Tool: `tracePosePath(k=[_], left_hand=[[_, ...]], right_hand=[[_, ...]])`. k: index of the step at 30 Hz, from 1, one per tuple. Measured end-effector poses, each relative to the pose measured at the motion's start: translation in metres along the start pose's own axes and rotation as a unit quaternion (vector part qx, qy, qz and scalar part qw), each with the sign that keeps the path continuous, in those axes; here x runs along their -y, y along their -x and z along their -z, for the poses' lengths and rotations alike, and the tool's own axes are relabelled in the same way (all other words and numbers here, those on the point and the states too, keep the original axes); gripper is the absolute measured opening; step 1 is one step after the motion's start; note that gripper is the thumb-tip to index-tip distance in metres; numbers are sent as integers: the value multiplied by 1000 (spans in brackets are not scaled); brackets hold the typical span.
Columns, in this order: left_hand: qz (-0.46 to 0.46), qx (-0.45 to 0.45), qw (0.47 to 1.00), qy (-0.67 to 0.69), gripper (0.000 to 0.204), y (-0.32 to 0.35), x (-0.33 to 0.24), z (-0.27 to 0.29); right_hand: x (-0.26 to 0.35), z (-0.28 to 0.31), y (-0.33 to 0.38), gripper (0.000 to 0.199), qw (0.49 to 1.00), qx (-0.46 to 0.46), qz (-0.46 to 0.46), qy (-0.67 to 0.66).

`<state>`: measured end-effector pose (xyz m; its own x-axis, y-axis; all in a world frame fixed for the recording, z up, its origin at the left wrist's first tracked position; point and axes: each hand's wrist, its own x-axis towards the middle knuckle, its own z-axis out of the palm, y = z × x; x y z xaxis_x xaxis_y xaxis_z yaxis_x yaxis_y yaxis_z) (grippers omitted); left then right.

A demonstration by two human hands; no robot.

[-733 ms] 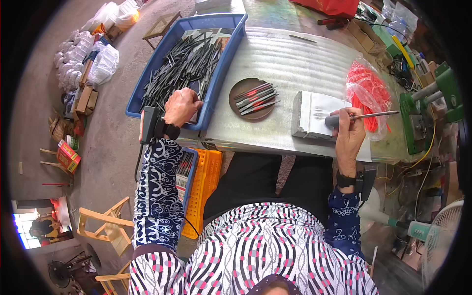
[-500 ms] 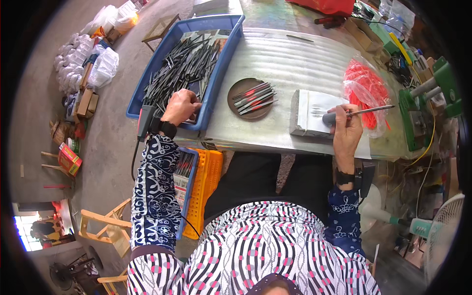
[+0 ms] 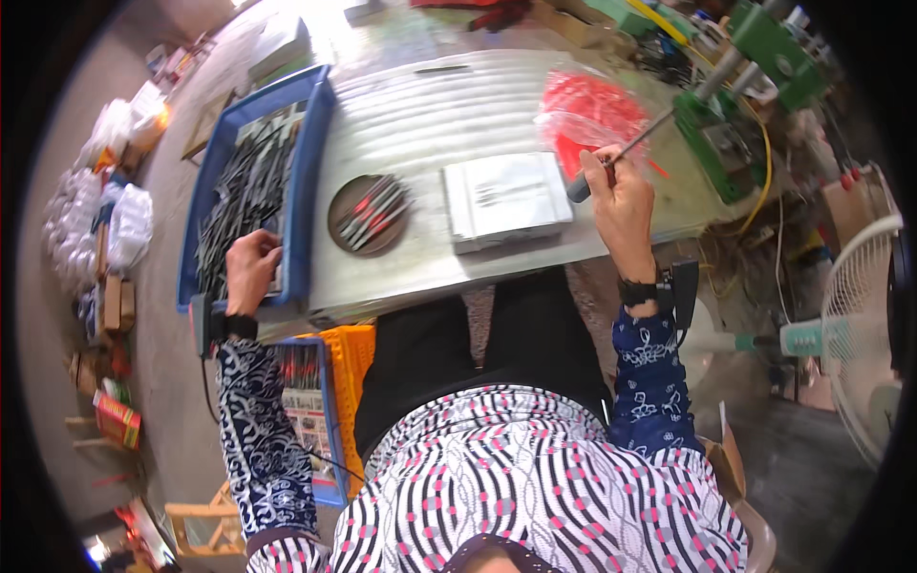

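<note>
My left hand is over the near end of a blue plastic bin, its fingers curled and pinched together. Whatever the fingertips may hold is hidden. Inside the bin lies a heap of thin dark metal strips. My right hand grips a screwdriver-like tool by its grey handle, with the long shaft pointing up and to the right. To the left of that hand sits a flat block covered in white. A round brown dish holds several thin grey and red pieces.
Behind the white block lies a clear bag of red pieces. A green machine stands at the table's right, with a white fan nearer me. Below the table edge are an orange crate and a blue tray.
The whole view has turned, so the table appears further left. My right hand has moved from over the white block to its right side, still holding the tool. My left hand stays at the bin.
</note>
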<state>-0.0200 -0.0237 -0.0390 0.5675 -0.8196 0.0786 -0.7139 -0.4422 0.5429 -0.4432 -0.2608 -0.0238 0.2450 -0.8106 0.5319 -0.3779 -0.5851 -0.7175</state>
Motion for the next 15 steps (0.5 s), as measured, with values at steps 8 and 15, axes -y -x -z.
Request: tracePosePath(k=[8, 15], left_hand=[[-111, -120, 980, 110, 13, 16, -71, 6], [-210, -9, 967, 146, 14, 30, -173, -52]], right_hand=[[-45, 22, -13, 12, 992, 73, -56, 81], [-54, -9, -14, 13, 969, 109, 13, 219]])
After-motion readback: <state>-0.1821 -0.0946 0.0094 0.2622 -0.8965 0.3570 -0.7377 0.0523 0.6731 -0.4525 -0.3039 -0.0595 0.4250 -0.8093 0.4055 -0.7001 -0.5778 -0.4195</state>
